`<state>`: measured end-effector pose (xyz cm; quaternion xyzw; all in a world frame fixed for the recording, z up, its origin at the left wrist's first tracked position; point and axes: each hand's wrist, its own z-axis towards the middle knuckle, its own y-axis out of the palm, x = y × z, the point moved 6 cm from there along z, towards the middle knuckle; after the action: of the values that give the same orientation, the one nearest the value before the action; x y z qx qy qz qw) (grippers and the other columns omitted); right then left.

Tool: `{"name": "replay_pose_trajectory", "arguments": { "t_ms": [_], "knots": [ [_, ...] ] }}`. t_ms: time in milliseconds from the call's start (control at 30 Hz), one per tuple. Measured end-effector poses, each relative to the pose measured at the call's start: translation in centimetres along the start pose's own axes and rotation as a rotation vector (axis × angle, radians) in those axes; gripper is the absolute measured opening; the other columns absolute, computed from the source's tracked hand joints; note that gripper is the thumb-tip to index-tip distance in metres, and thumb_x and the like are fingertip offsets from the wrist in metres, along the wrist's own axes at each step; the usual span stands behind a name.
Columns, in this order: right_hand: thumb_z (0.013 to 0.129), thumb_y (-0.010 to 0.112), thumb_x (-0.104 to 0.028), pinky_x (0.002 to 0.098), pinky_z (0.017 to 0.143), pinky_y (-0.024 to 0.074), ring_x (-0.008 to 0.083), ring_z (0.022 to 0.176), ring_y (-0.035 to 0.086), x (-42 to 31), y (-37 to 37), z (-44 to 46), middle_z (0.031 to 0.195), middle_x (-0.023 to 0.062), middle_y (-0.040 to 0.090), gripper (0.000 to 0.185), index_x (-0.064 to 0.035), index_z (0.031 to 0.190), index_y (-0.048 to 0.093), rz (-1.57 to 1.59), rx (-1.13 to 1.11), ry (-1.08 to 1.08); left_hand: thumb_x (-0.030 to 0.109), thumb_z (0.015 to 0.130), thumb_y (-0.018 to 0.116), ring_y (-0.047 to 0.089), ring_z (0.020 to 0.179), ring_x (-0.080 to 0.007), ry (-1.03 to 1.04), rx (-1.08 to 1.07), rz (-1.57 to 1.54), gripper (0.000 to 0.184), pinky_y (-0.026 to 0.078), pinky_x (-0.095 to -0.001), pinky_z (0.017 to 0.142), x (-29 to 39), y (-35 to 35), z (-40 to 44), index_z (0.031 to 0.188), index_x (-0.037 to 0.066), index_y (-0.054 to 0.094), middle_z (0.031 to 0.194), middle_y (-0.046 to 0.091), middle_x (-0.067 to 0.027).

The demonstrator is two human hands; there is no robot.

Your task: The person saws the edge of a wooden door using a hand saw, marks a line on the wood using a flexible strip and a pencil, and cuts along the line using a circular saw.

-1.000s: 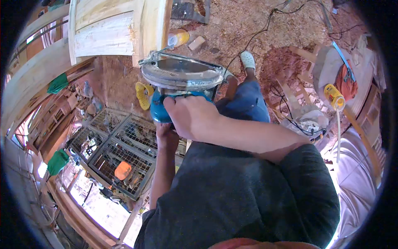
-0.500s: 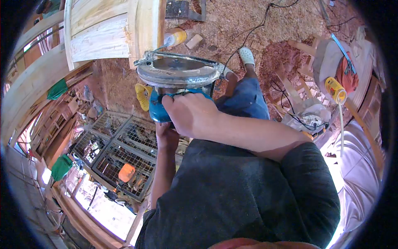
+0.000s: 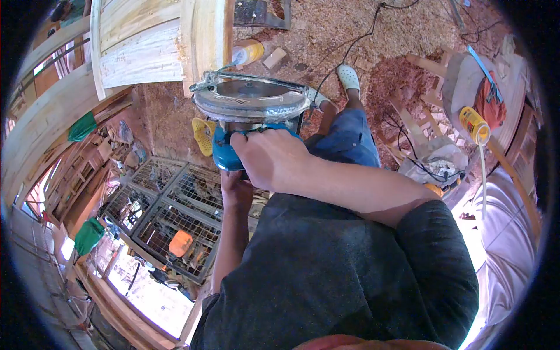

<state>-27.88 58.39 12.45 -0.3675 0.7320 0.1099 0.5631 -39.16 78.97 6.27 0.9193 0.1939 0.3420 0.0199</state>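
Observation:
A blue power saw (image 3: 226, 153) with a round guard and a metal base frame is held out in front of my body, its disc side facing away from me. My right hand (image 3: 271, 158) is wrapped round its top handle. Lower and to the left, my left hand (image 3: 235, 185) grips the saw from beneath, its fingertips partly hidden behind the body and my right hand. Just past the guard stands a pale wooden panel piece (image 3: 143, 52); whether they touch cannot be told.
Wire-mesh frames (image 3: 175, 204) with an orange container (image 3: 181, 243) lie at the left. A yellow shoe (image 3: 203, 137) and a yellow bottle (image 3: 249, 52) are on the sawdust floor. At right are a round wooden piece (image 3: 458, 87), a yellow container (image 3: 473, 123) and cables.
The view has shifted slightly, so the panel and guard sit a little further left than a second ago. Both hands keep their hold on the saw.

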Motion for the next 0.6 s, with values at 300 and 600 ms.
{"name": "replay_pose_trajectory", "arguments": {
  "t_ms": [300, 600],
  "knots": [
    [0.082, 0.071, -0.02, 0.0561, 0.077, 0.0569, 0.0457, 0.09, 0.072, 0.4, 0.0, 0.1, 0.093, 0.0222, 0.073, 0.033, -0.0027, 0.106, 0.058, 0.002, 0.001, -0.026, 0.025, 0.086, 0.075, 0.063, 0.125, -0.0246, -0.019, 0.013, -0.059, 0.074, 0.054, -0.043, 0.102, -0.7, -1.0, 0.2, 0.15, 0.01, 0.041, 0.139, 0.061, -0.0066],
    [0.086, 0.067, -0.019, 0.057, 0.076, 0.0573, 0.0456, 0.089, 0.072, 0.9, 0.1, 0.4, 0.093, 0.0221, 0.073, 0.027, -0.0033, 0.106, 0.058, 0.031, 0.004, -0.06, 0.025, 0.086, 0.074, 0.06, 0.127, -0.0231, -0.057, 0.08, -0.041, 0.067, 0.049, -0.0433, 0.108, -0.7, -1.4, 0.2, 0.145, 0.01, 0.047, 0.136, 0.062, -0.0038]
  ]
}}
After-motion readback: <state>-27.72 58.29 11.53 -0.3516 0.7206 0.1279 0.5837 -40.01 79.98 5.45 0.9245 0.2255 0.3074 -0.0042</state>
